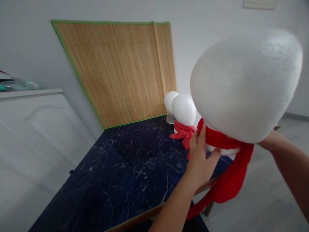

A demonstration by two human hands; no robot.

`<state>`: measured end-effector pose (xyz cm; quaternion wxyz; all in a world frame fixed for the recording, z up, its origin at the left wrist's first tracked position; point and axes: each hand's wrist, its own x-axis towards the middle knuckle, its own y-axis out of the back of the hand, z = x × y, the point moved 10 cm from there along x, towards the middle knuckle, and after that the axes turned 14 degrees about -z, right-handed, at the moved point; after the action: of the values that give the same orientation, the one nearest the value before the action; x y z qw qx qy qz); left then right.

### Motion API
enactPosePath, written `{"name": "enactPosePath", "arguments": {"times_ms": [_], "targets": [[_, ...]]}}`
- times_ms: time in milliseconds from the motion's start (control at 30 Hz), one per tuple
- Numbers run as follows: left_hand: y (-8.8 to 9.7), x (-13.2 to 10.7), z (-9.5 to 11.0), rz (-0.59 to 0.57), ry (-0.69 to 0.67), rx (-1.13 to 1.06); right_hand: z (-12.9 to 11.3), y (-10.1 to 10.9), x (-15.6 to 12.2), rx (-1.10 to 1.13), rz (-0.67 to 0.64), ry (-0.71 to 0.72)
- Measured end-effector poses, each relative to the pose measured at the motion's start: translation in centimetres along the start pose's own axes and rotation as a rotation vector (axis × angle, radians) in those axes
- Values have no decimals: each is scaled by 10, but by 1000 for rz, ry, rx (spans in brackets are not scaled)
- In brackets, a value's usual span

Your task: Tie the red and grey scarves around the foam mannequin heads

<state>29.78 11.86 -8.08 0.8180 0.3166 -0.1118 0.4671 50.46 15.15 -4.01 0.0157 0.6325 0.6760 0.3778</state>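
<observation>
A large white foam head (246,83) fills the upper right, held up close to the camera. A red scarf (229,167) is wrapped round its neck and hangs down below it. My left hand (201,158) grips the scarf and the neck from the left, fingers closed on the red cloth. My right arm comes in from the right behind the head; its hand is hidden by the foam. A second foam head (183,109) with a red scarf (183,132) tied on stands on the table, and a third bare one (170,101) stands behind it.
The dark blue marble-patterned table (125,174) has a wooden edge. A bamboo mat (120,71) with green trim leans against the wall at its far end. A white cabinet (31,135) stands to the left. Grey floor lies to the right.
</observation>
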Motion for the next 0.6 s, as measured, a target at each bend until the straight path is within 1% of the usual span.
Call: {"name": "enactPosePath", "arguments": {"times_ms": [33, 100, 167, 233, 333, 433, 500, 600], "targets": [[-13, 6, 0, -19, -18, -7, 7, 11, -3, 9, -15, -27], [-35, 15, -8, -41, -27, -19, 22, 20, -10, 13, -21, -85], [-49, 18, -26, -42, 9, -55, 40, 16, -14, 25, -4, -131], [-58, 16, -52, -28, 76, -101, 62, 0, -17, 61, 5, -169], [-58, 7, -92, 15, 172, -112, 96, -38, -16, 158, -16, -191], [-46, -5, -123, 112, 243, -84, 113, -74, -13, 260, -44, -147], [-39, -12, -135, 159, 259, -59, 121, -89, -12, 313, -32, -126], [-41, -18, -136, 131, 237, -5, 131, -99, -13, 303, 5, -147]]}}
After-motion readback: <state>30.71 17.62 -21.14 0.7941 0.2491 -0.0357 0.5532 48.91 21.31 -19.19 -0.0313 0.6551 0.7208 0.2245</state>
